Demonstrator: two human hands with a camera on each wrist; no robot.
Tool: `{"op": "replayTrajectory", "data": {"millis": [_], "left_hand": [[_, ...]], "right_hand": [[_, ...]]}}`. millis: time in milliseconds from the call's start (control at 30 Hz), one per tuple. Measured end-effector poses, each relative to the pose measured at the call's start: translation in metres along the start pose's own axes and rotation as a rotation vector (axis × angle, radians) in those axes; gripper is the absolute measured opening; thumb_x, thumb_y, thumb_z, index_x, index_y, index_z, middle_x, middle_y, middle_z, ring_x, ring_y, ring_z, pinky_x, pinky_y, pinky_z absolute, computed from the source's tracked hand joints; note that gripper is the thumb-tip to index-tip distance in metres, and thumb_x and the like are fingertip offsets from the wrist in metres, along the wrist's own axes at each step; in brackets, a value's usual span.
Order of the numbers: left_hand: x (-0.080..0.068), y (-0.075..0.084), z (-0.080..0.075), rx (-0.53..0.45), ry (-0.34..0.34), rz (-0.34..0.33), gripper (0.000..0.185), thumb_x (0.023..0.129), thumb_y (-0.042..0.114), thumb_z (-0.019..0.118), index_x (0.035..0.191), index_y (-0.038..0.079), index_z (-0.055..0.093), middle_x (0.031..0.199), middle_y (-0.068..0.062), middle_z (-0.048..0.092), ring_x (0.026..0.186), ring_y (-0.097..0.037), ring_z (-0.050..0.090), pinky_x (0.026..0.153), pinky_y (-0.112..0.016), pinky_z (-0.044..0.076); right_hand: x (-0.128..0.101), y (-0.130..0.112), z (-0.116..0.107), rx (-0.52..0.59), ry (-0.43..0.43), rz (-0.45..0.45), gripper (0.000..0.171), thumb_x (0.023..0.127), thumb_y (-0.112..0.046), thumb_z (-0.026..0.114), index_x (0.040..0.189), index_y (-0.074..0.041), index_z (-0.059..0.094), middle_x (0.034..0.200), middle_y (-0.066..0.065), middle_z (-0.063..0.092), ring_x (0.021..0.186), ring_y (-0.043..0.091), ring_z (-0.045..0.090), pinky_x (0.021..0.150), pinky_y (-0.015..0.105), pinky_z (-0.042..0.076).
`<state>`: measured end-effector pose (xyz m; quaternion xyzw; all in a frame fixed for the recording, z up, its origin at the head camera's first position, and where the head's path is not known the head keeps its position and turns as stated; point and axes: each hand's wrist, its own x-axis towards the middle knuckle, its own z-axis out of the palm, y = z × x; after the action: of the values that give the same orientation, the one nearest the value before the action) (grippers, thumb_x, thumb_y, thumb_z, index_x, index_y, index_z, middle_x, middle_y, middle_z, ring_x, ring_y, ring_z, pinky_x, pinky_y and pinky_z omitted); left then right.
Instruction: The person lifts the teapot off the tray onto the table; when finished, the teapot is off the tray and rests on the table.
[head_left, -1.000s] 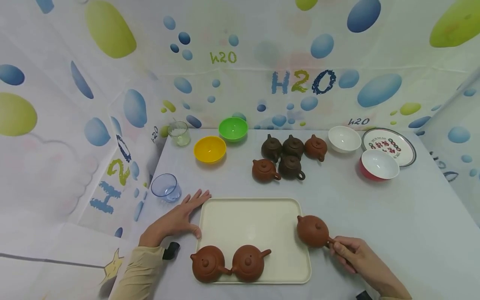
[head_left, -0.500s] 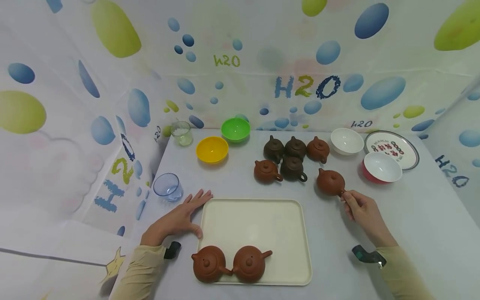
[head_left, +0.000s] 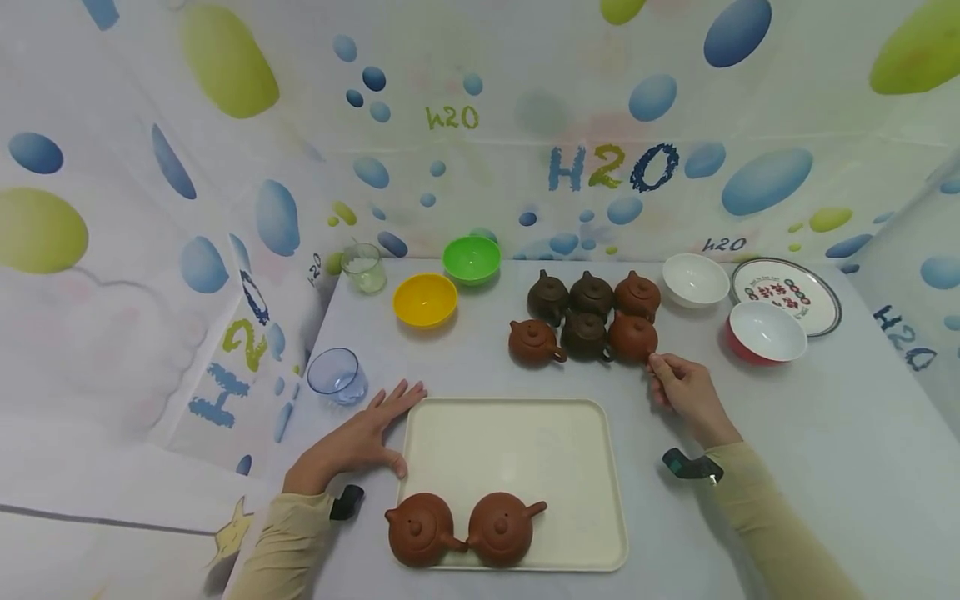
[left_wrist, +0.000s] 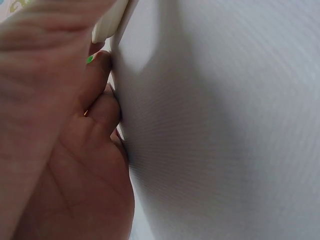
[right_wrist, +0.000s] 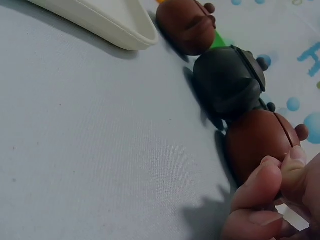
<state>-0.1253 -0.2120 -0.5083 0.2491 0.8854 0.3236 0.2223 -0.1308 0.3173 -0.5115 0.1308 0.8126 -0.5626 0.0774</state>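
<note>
My right hand (head_left: pixel 690 398) pinches the handle of a reddish-brown clay teapot (head_left: pixel 632 337) at the front right of a teapot cluster. In the right wrist view that teapot (right_wrist: pixel 257 142) stands close beside a dark teapot (right_wrist: pixel 227 82); its handle is mostly hidden by my fingers. With fingers spread, my left hand (head_left: pixel 352 450) rests at the left edge of a cream tray (head_left: pixel 517 450), thumb and fingertips touching its rim. Two reddish-brown teapots, a left one (head_left: pixel 420 533) and a right one (head_left: pixel 500 531), sit along the tray's near edge.
The cluster also has a reddish teapot (head_left: pixel 532 343), another reddish one (head_left: pixel 637 292) and dark ones behind. A blue glass (head_left: pixel 337 377), yellow bowl (head_left: pixel 425 302), green bowl (head_left: pixel 471 261) and clear glass (head_left: pixel 363 268) stand left. White bowl (head_left: pixel 695 281), red bowl (head_left: pixel 767 333) and plate (head_left: pixel 813 296) stand right.
My right hand has carried the teapot from over the tray's right edge away from me, then leftward to the cluster's front right. My left hand has stayed on the tray's edge.
</note>
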Motion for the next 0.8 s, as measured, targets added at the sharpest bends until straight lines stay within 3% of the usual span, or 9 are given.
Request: {"op": "replayTrajectory", "data": {"millis": [467, 633, 800], "left_hand": [[0.0005, -0.0017, -0.0003, 0.000, 0.004, 0.002, 0.129, 0.060, 0.041, 0.099, 0.168, 0.012, 0.036, 0.177, -0.017, 0.028, 0.166, -0.048, 0.016, 0.133, -0.070, 0.010], [0.0000, -0.0014, -0.0005, -0.003, -0.008, -0.024, 0.130, 0.059, 0.043, 0.099, 0.168, 0.014, 0.035, 0.178, -0.015, 0.026, 0.167, -0.046, 0.015, 0.133, -0.068, 0.009], [-0.0004, -0.0001, -0.0004, -0.006, 0.003, -0.002, 0.130, 0.059, 0.040, 0.099, 0.168, 0.011, 0.036, 0.177, -0.017, 0.028, 0.166, -0.047, 0.016, 0.133, -0.069, 0.009]], "right_hand": [[0.0016, 0.0024, -0.0017, -0.017, -0.039, 0.057, 0.056, 0.111, -0.050, 0.052, 0.131, 0.001, 0.062, 0.075, -0.012, 0.059, 0.064, 0.004, 0.057, 0.056, 0.022, 0.050], [0.0000, 0.0026, 0.0009, 0.026, -0.022, 0.110, 0.058, 0.109, -0.052, 0.054, 0.138, -0.002, 0.060, 0.076, -0.013, 0.060, 0.065, 0.003, 0.057, 0.056, 0.021, 0.050], [0.0001, 0.0015, 0.0025, 0.077, 0.001, 0.122, 0.054, 0.108, -0.052, 0.059, 0.135, -0.005, 0.056, 0.077, -0.013, 0.064, 0.063, 0.004, 0.058, 0.055, 0.021, 0.051]]}}
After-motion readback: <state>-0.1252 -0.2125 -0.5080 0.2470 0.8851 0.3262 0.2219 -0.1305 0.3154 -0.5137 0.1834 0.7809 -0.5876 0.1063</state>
